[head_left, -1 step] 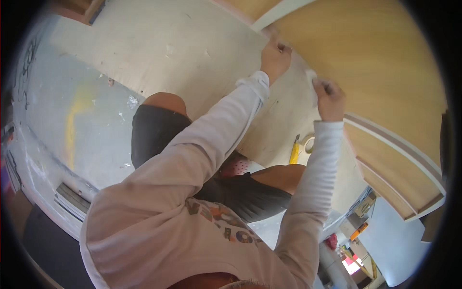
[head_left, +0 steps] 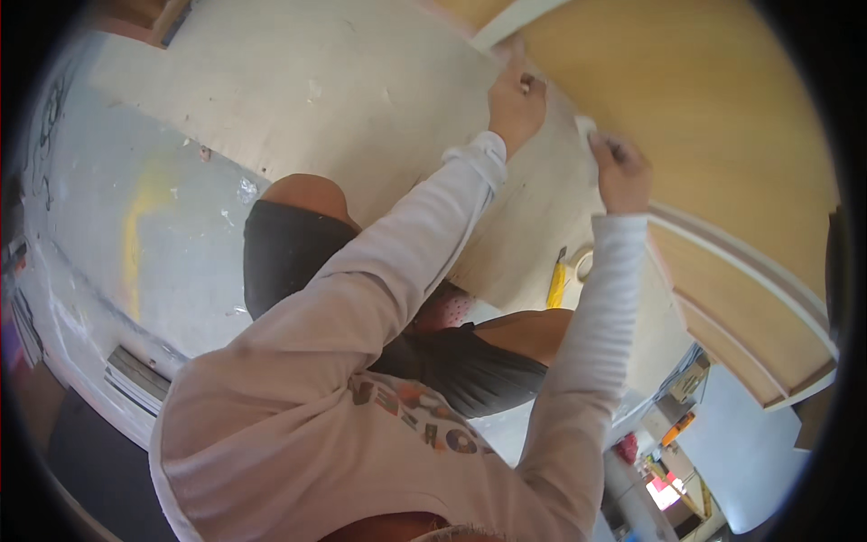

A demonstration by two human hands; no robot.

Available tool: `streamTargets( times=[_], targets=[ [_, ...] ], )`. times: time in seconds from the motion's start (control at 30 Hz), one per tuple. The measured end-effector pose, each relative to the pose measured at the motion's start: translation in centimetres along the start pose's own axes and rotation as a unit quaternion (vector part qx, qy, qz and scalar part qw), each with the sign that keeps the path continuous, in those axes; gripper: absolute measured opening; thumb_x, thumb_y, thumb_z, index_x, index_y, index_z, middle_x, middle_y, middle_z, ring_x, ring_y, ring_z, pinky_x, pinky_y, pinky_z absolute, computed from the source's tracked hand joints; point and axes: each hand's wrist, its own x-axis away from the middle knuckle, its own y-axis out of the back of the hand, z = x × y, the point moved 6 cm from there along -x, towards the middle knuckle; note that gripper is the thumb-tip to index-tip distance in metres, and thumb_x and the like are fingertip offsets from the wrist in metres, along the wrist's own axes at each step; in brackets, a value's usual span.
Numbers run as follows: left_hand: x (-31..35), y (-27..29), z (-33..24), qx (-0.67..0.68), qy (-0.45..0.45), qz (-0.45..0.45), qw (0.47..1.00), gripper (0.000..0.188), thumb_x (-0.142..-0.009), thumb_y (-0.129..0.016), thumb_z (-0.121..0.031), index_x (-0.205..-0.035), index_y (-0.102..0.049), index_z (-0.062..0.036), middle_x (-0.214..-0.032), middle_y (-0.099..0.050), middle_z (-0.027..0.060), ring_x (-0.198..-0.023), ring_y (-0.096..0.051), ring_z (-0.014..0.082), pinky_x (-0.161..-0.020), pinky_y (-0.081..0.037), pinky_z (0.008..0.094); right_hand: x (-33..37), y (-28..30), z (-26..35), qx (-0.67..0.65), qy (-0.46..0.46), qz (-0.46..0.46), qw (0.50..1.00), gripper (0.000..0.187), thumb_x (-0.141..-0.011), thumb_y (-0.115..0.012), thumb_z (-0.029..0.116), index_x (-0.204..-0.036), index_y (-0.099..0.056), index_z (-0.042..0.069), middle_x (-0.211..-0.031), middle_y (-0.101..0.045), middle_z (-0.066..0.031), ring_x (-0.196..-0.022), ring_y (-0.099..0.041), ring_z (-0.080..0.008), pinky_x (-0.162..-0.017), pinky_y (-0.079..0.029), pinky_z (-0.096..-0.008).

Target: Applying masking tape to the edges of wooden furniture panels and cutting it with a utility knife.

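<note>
We see the two hands apart from each other along the near edge of a large wood-faced panel point(head_left: 695, 99). The left hand point(head_left: 517, 108), farther up that edge, has its fingers curled and its fingertips blurred; we cannot tell whether they grip anything. The right hand point(head_left: 623, 178), lower down, has its thumb and fingers drawn close beside a small whitish piece point(head_left: 585, 126) at the panel's edge, but we cannot tell whether it is pinched or only touched.

As for progress, we find a white band point(head_left: 722, 257) in place below the right hand and a white strip point(head_left: 524, 20) above the left. Whether the stretch between the hands is finished or has work left, we cannot judge from here.

A yellow utility knife point(head_left: 556, 285) and a pale ring point(head_left: 577, 260), probably a tape roll, lie unheld just beside each other on the pale board point(head_left: 361, 90), toward its right edge, near the right sleeve point(head_left: 610, 298). Both look set aside for now, we would say.
</note>
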Motion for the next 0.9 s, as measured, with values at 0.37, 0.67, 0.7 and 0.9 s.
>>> streamTargets(
  times=[0.37,0.67,0.7,0.9],
  targets=[
    [3.1,2.3,-0.3,0.238,0.277,0.068,0.929,0.025,-0.081,-0.061,-0.008,-0.101,-0.060,0.0066,-0.078,-0.062,0.0084,-0.063,-0.058,0.0138,-0.054,-0.048,0.0261,-3.3,-8.0,-0.2,-0.052,0.058,0.000,0.997,0.020,-0.079,-0.066,0.019,-0.089,-0.067,0.001,-0.076,-0.067,-0.0116,-0.067,-0.062,-0.0176,-0.065,-0.048,-0.0288],
    [1.2,4.0,1.5,0.138,0.213,0.030,0.967,0.032,-0.081,-0.058,-0.005,-0.111,-0.056,0.0064,-0.082,-0.063,0.0086,-0.063,-0.059,0.0138,-0.056,-0.049,0.0254,-5.9,-10.8,0.6,0.091,0.130,-0.036,0.987,0.024,-0.082,-0.058,0.031,-0.093,-0.067,0.011,-0.086,-0.067,-0.0106,-0.080,-0.063,-0.0297,-0.073,-0.049,-0.0380],
    [1.0,3.9,1.4,0.124,0.187,0.036,0.974,0.033,-0.081,-0.056,-0.003,-0.112,-0.056,0.0056,-0.083,-0.064,0.0091,-0.064,-0.060,0.0141,-0.056,-0.049,0.0257,-6.2,-10.9,0.8,0.088,0.128,-0.039,0.987,0.024,-0.082,-0.058,0.031,-0.093,-0.067,0.011,-0.086,-0.067,-0.0106,-0.080,-0.063,-0.0297,-0.073,-0.049,-0.0380],
    [-0.6,4.3,1.3,0.012,0.046,0.044,0.998,0.034,-0.080,-0.054,-0.003,-0.113,-0.060,-0.0020,-0.078,-0.066,0.0113,-0.061,-0.063,0.0178,-0.058,-0.050,0.0292,-7.0,-12.8,2.8,0.192,0.125,-0.005,0.973,0.029,-0.084,-0.054,0.037,-0.096,-0.068,0.015,-0.092,-0.067,-0.0085,-0.083,-0.062,-0.0303,-0.076,-0.049,-0.0379]
  ],
)
